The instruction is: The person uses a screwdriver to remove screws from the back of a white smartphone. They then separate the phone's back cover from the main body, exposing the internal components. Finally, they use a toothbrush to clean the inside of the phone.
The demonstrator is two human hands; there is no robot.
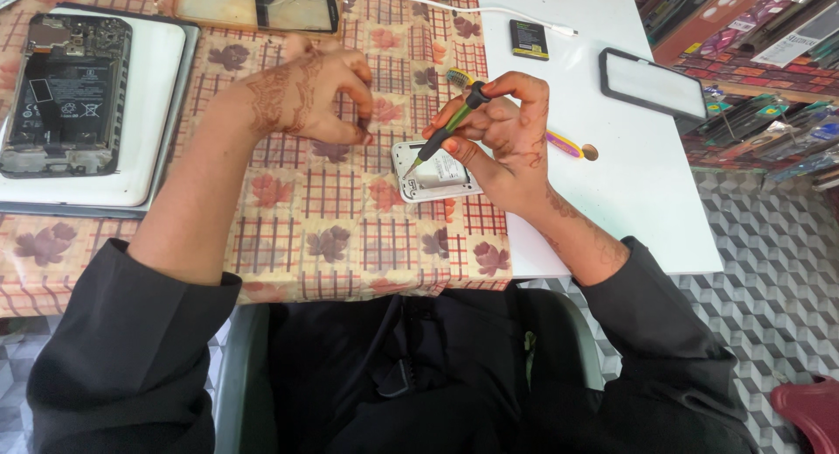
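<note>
Bench: checked leaf-print tablecloth (350,235) on L side, white board (629,183) on R, patterned grey floor below. Am seated, black sleeves.

R hand (507,135): closed around green/black screwdriver (450,126), pen-style grip, shaft tilted down-left, tip at upper-left corner of small white device (434,173). Device lies flat, open back up, straddling cloth edge and white board, partly under my R hand.

L hand (315,91): fingers pinched narrow, thumb to fingertips, above cloth just L of device; something tiny and dark at the tips, can't tell what.

Nearby: opened phone (65,91), internals showing, on white tray (149,113) far L. Glass screen panel (297,10) top centre. Black battery (529,39) and white cable (472,10) on board. Black-framed panel (651,83) at R. Toothbrush (564,144) behind R hand, mostly hidden.
</note>
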